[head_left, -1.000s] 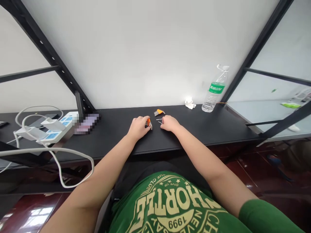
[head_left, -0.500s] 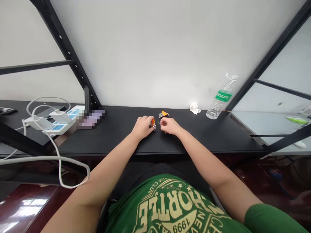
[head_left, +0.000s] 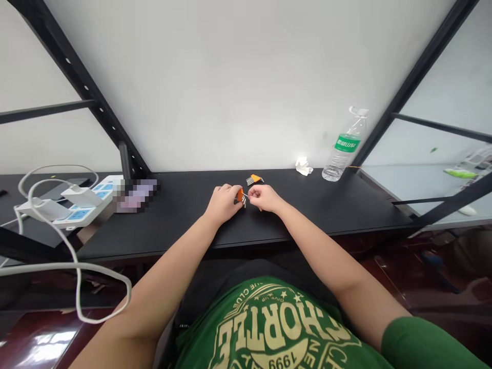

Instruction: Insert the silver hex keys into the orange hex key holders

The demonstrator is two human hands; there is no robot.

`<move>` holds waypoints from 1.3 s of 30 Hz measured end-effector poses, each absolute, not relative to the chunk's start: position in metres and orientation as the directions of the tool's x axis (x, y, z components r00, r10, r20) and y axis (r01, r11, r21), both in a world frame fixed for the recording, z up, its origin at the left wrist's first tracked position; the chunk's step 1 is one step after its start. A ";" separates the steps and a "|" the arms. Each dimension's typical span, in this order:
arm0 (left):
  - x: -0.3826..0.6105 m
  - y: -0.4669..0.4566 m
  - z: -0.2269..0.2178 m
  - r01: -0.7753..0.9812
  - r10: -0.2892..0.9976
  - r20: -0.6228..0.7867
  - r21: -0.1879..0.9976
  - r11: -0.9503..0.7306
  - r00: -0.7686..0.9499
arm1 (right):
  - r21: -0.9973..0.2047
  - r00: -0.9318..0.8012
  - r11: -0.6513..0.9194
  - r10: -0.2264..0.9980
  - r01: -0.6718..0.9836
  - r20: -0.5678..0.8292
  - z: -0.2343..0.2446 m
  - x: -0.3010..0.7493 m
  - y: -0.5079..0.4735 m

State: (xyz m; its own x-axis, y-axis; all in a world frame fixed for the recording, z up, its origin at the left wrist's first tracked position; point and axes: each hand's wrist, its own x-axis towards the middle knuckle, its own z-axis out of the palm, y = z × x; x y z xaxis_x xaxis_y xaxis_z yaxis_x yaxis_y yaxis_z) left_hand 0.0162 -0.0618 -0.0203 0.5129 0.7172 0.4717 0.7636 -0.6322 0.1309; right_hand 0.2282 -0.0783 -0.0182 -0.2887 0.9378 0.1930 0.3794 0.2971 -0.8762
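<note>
My left hand is closed around an orange hex key holder, with several silver keys sticking out toward me. In the fingertips of my right hand is pinched a thin metal hex key. Its free end reaches the holder's right side; whether it sits in a slot is too small to tell. Just behind my hands a second orange hex key set lies on the black tabletop, its keys fanned to the left.
At the back right stand a clear water bottle and a crumpled tissue. On the left lie a white power strip with plugs, a blurred-out phone-like object and a looping white cable. Black metal frame posts flank the tabletop.
My right hand has moved left, bringing the hex key from a small gap away up to the holder. My left hand keeps its grip. The camera view has shifted slightly.
</note>
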 end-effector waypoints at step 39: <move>0.016 -0.059 -0.023 0.710 0.651 0.554 0.144 -0.689 0.519 | -0.988 -0.225 0.091 0.972 0.126 0.061 -0.005 0.213 -0.089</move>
State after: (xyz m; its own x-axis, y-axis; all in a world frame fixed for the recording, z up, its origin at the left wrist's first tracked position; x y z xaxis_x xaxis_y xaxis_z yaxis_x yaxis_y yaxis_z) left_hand 0.0159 -0.0588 -0.0226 0.5190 0.6505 0.5544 0.7101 -0.6893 0.1440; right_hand 0.2132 -0.0893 -0.0051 -0.2251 0.9725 0.0605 0.1259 0.0906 -0.9879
